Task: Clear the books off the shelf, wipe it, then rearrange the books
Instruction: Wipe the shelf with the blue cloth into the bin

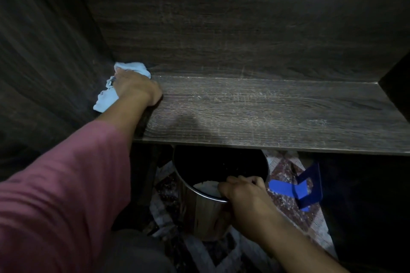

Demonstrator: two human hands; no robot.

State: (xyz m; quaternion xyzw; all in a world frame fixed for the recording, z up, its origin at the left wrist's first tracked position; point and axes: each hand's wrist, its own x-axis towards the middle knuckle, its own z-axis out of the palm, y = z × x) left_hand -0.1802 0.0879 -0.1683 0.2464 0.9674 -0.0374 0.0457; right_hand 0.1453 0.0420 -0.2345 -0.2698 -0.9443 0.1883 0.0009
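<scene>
Head view, wiping step.

Shelf (266, 113): dark wood-grain board across the middle of the frame. No books on the part in view. Pale dusty streaks show along its middle and toward the right.

Cloth (106, 97): pale blue, crumpled, at the far left end of the shelf in the upper left of the frame. It is pushed into the corner where the board meets the side and back panels.

Left hand (135, 86): on top of the cloth, fingers curled into it, with loose folds spilling out to the left. My pink sleeve (66, 184) fills the lower left.

Handling, my judgement: the cloth is light, soft and limp, so it is best bunched in the palm and pressed flat. A loose corner would only drag. The board looks stiff and will take firm pressure.

Right hand (244, 195): lower centre of the frame, below the shelf's front edge. Its fingers are hooked over the rim of a metal bin (199, 217), gripping it. Something whitish lies inside.

A blue bookend (310, 186) sits on the patterned floor (284, 168) just right of the bin. Books are not in view.
</scene>
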